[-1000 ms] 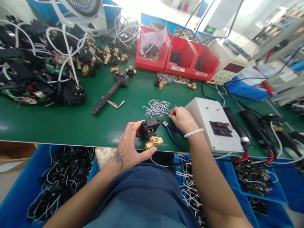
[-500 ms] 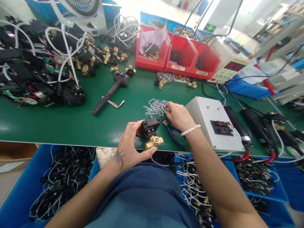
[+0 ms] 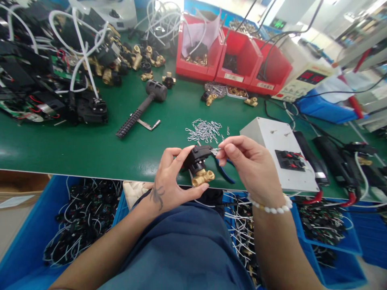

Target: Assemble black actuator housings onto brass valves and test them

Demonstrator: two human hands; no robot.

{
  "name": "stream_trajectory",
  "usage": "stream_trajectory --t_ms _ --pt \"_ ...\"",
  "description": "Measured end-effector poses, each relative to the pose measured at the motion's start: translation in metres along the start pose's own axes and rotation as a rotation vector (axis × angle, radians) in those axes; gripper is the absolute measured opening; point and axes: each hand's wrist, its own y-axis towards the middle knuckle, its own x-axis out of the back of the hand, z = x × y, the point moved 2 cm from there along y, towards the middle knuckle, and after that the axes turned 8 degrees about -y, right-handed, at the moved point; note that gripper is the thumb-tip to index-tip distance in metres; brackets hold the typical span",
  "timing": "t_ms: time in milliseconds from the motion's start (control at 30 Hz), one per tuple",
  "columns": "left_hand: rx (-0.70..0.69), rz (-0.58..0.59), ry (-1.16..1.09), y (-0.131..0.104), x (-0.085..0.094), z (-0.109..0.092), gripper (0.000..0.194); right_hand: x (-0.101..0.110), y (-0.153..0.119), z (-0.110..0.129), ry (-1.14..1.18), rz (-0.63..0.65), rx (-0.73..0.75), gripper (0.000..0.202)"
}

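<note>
My left hand (image 3: pixel 173 177) is wrapped round a valve with a black housing and brass body (image 3: pixel 203 177), held above the front edge of the bench. With thumb and fingers pinched, my right hand (image 3: pixel 246 161) holds a small silver hairpin clip (image 3: pixel 215 150) close to the right side of the black housing. Whether the clip touches the housing I cannot tell. Beyond both hands lies a loose pile of hairpin clips (image 3: pixel 203 131). Blue-handled pliers (image 3: pixel 224 173) lie partly hidden beneath my right hand.
A black rubber mallet (image 3: pixel 142 108) rests left of the clips, across a metal crank piece. Red bins (image 3: pixel 199 72) line the back. A grey box (image 3: pixel 281 157) stands at right. Black assemblies with white cables crowd the left. Blue crates (image 3: pixel 57 213) sit below the bench edge.
My right hand has come back from the clip pile to the valve, now pinching a clip. The left hand still holds the valve, turned slightly. The view has shifted a little.
</note>
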Motion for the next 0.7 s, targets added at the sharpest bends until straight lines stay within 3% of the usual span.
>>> stream_trajectory --t_ms 200,433,700 --pt "-0.048 0.045 -0.008 0.004 -0.005 -0.003 0.072 -0.002 -0.016 0.015 -0.218 0.099 0.032 0.007" --pt "-0.058 0.043 -0.026 0.007 -0.006 -0.001 0.073 -0.005 -0.018 0.029 -0.711 0.028 0.333 0.013" --pt "-0.044 0.059 -0.043 0.007 -0.006 0.000 0.071 -0.010 -0.018 0.035 -0.823 0.032 0.440 0.014"
